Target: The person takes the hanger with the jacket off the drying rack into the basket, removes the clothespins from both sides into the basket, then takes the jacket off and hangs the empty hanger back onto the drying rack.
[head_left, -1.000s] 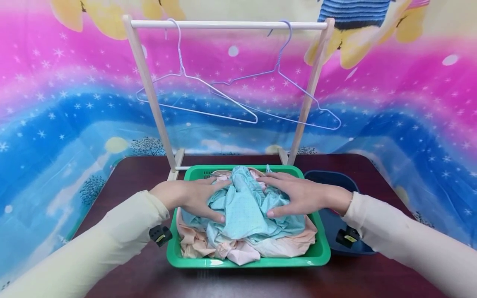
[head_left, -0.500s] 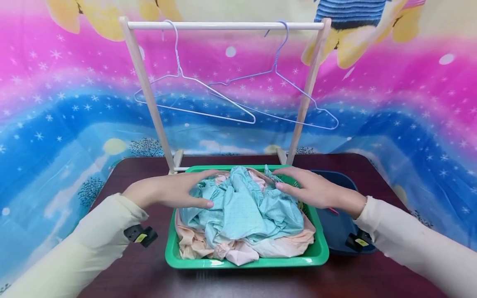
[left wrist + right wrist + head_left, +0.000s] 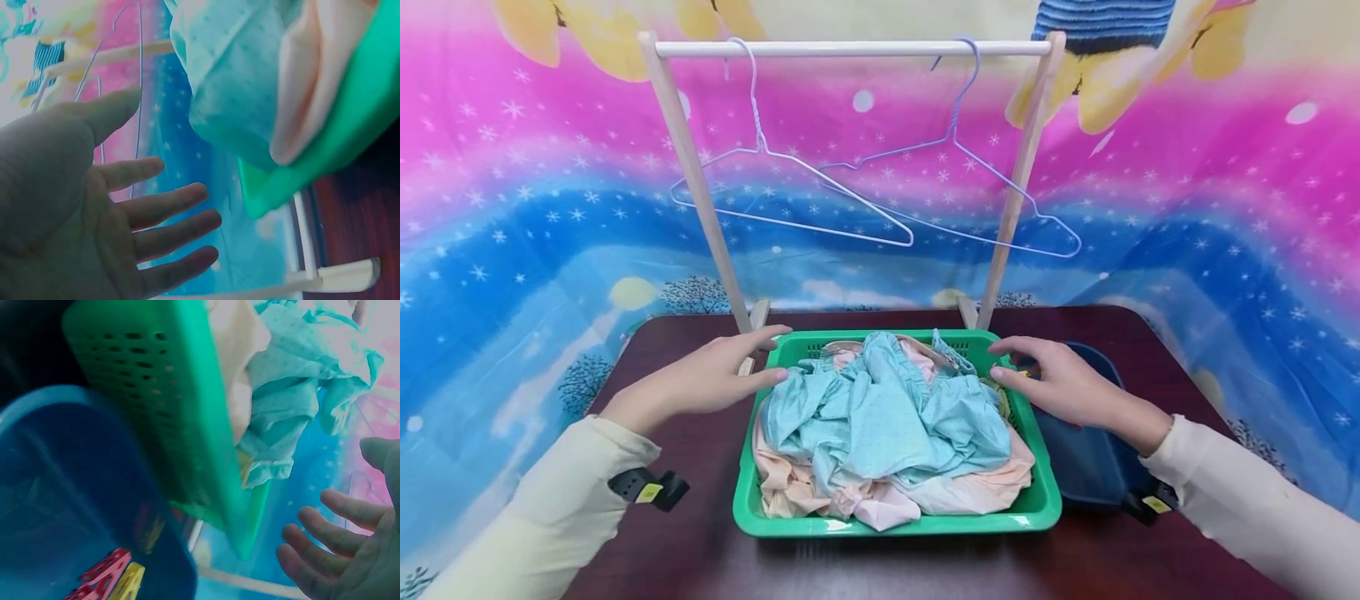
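Note:
A green plastic basket (image 3: 895, 527) stands on the dark table, heaped with crumpled clothes. On top lies a light teal dotted garment (image 3: 891, 421) with gathered, elastic-looking edges. Peach and pale pink cloth (image 3: 977, 492) shows beneath it. At the basket's left rim my left hand (image 3: 707, 375) hovers with fingers spread, holding nothing; the left wrist view shows its bare palm (image 3: 69, 200). My right hand (image 3: 1067, 379) is over the right rim, fingers loosely bent and nothing in them. In the right wrist view its fingers (image 3: 331, 550) are apart from the cloth.
Behind the basket rises a wooden rack (image 3: 850, 50) with two wire hangers, a left one (image 3: 827, 229) and a right one (image 3: 1037, 217). A dark blue bin (image 3: 1086, 467) sits right of the basket; red (image 3: 106, 572) and yellow clothes pegs (image 3: 128, 581) lie inside it.
Both hands have left the teal garment and moved outward, the left to the left rim and the right to the right rim. The garment now lies uncovered in the basket.

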Demonstrator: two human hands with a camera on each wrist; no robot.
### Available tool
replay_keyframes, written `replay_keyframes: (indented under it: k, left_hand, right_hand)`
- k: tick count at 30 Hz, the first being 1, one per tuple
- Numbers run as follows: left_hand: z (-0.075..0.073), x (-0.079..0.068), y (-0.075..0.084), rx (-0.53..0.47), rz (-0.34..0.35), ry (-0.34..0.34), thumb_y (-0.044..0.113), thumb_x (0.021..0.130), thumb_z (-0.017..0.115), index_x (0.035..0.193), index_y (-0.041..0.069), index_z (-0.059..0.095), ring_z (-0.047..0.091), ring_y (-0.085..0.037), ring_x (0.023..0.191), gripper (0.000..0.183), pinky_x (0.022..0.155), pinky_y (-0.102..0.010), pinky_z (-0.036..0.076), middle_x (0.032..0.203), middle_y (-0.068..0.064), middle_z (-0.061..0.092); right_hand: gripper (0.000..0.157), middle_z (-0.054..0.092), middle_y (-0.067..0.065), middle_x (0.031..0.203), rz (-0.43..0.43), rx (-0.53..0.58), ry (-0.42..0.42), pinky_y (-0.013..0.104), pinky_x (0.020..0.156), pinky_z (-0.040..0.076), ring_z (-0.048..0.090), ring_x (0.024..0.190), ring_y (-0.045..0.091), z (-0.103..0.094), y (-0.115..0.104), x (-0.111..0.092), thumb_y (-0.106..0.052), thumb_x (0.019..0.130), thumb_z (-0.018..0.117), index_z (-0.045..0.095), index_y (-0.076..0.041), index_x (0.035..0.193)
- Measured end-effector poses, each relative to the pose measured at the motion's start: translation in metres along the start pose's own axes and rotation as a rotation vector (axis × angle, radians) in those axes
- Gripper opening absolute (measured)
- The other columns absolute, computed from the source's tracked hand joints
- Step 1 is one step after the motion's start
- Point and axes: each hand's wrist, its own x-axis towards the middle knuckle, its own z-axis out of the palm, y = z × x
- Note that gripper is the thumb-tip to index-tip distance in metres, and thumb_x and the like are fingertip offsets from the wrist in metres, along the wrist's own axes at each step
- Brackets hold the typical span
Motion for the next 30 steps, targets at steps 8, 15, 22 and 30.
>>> replay_keyframes:
  k: [8,15,22,30]
  left_hand:
    - [0.007,-0.016,-0.025,-0.001,-0.111,0.092,0.041,0.103,0.056,0.155,0.01,0.037,0.069,-0.033,0.113,0.063,0.088,-0.054,0.055,0.142,-0.023,0.059]
    - [0.025,-0.021,-0.034,-0.004,-0.153,0.128,0.041,0.104,0.055,0.159,0.012,0.029,0.065,-0.041,0.118,0.067,0.087,-0.056,0.054,0.135,-0.023,0.063]
    - [0.043,-0.022,-0.034,-0.077,-0.164,0.126,0.035,0.105,0.054,0.158,0.004,0.029,0.07,-0.035,0.108,0.066,0.087,-0.053,0.056,0.122,-0.02,0.071]
    - [0.059,-0.025,-0.041,-0.213,-0.155,0.114,0.022,0.105,0.054,0.154,-0.004,0.034,0.069,-0.024,0.082,0.059,0.07,-0.037,0.054,0.098,-0.012,0.075]
  right_hand:
    - [0.044,0.069,0.015,0.123,0.04,-0.028,0.037,0.033,0.07,0.058,0.07,0.096,0.022,0.002,0.017,-0.01,-0.033,0.103,0.06,0.06,-0.003,0.136]
    - [0.059,0.069,0.02,0.122,0.114,-0.079,0.029,0.034,0.069,0.057,0.069,0.099,0.027,0.01,0.025,-0.021,-0.039,0.101,0.062,0.046,-0.005,0.147]
    - [0.059,0.071,0.015,0.116,0.133,-0.042,0.022,0.027,0.063,0.052,0.067,0.089,0.017,0.019,0.032,-0.03,-0.031,0.102,0.062,0.044,0.0,0.148]
    - [0.059,0.075,0.008,0.104,0.099,0.056,-0.003,0.024,0.06,0.048,0.067,0.081,0.007,0.024,0.035,-0.037,-0.018,0.1,0.064,0.041,0.005,0.15]
